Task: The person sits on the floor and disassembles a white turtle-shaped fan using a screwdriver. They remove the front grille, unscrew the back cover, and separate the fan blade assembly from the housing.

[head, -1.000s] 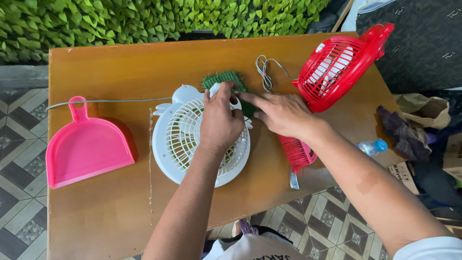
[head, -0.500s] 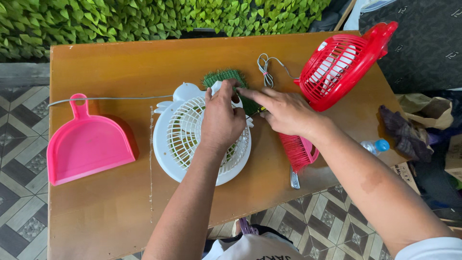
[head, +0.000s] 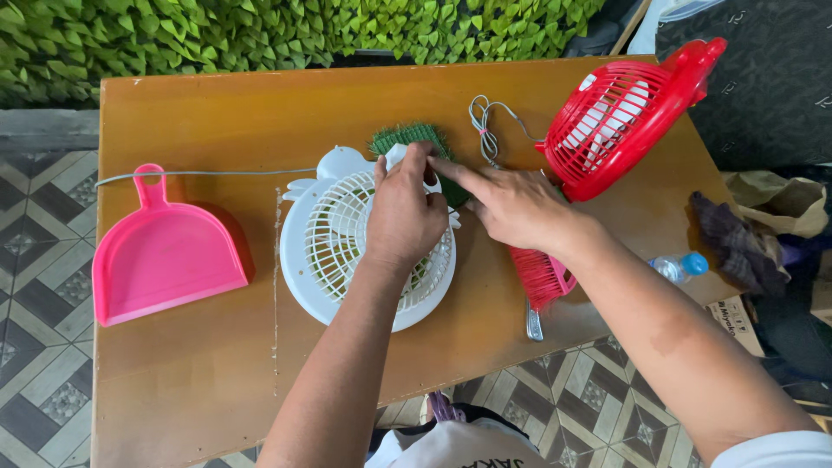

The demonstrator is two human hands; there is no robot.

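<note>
I see the left hand lying bent on the white fan, and the right hand pointing one finger at its top edge, holding nothing.

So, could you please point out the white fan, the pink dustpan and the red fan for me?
white fan (head: 325, 251), head view, left side of its grille.
pink dustpan (head: 165, 264), head view, middle of its pan.
red fan (head: 620, 117), head view, centre of its grille.
</note>
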